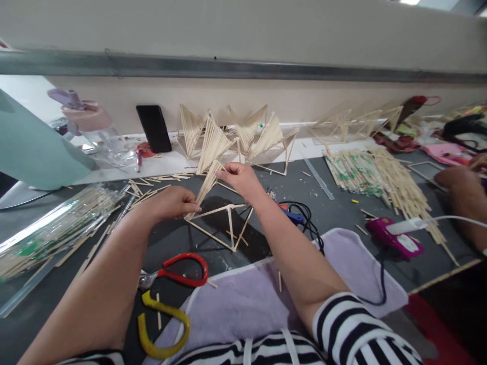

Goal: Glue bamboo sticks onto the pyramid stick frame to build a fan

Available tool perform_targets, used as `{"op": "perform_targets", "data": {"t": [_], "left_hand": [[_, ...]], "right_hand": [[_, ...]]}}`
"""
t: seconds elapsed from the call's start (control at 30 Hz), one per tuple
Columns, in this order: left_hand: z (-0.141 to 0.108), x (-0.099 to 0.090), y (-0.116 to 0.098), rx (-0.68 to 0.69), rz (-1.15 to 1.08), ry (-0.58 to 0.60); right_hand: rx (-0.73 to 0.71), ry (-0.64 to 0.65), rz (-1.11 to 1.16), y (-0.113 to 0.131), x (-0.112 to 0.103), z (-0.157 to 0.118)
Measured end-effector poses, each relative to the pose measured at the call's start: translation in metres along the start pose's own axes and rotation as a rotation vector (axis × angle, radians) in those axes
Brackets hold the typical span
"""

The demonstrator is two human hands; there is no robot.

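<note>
Stick frame: the small wooden stick frame [210, 234] rests on the dark tabletop [171, 243], in front of the person; its open triangular part lies to the right of the left hand and on the body side of the right.
Slanting fan: a narrow fan of sticks [208, 186] rises from the frame's left corner, its long axis running away from the body and rightward, bridging both hands.
Left hand: thumb and fingertips [179, 201] pinch the fan's lower end, nearest that corner.
Right hand: thumb and fingers [243, 182] pinch a stick at the fan's upper, farther end.
Toward the wall: fanned stick models [214, 142] stand just beyond the hands.
Nearer the body: red-handled pliers [178, 278] lie beside a lilac towel [251, 299].
</note>
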State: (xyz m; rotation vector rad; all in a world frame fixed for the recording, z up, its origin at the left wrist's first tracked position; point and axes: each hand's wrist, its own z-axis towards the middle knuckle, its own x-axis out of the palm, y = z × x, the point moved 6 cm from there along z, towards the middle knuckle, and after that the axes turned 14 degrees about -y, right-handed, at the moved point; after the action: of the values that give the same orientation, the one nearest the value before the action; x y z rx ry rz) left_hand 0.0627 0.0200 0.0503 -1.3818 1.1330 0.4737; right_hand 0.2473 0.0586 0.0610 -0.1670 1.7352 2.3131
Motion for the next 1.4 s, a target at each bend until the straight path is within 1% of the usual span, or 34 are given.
{"op": "perform_targets", "data": {"t": [0.2, 0.3, 0.43, 0.53, 0.67, 0.93, 1.07, 1.23, 1.4], "left_hand": [[0.000, -0.003, -0.005, 0.009, 0.062, -0.004], [0.001, -0.003, -0.003, 0.001, 0.081, -0.001], [0.000, -0.003, 0.001, -0.005, 0.066, 0.016], [0.000, -0.002, 0.002, 0.009, 0.042, 0.016], [0.000, 0.001, 0.002, -0.014, 0.003, 0.022], [-0.001, 0.001, 0.001, -0.013, 0.018, 0.015], [-0.002, -0.001, 0.005, -0.033, 0.006, 0.033], [-0.002, -0.001, 0.008, -0.026, 0.041, 0.050], [-0.002, 0.002, 0.006, -0.015, -0.024, 0.086]], "right_hand": [[-0.025, -0.015, -0.025, 0.002, -0.002, 0.000], [-0.026, -0.009, -0.008, 0.005, -0.002, -0.001], [-0.033, 0.012, 0.027, 0.006, -0.002, -0.002], [-0.042, -0.011, 0.007, 0.004, -0.004, -0.001], [-0.050, -0.029, 0.018, 0.001, -0.005, 0.000], [-0.039, -0.044, 0.009, 0.001, -0.006, 0.000], [-0.053, -0.039, 0.030, 0.000, -0.006, 0.000], [-0.055, -0.042, 0.044, 0.000, -0.006, 0.000], [-0.038, -0.031, 0.022, 0.000, -0.006, -0.001]]}}
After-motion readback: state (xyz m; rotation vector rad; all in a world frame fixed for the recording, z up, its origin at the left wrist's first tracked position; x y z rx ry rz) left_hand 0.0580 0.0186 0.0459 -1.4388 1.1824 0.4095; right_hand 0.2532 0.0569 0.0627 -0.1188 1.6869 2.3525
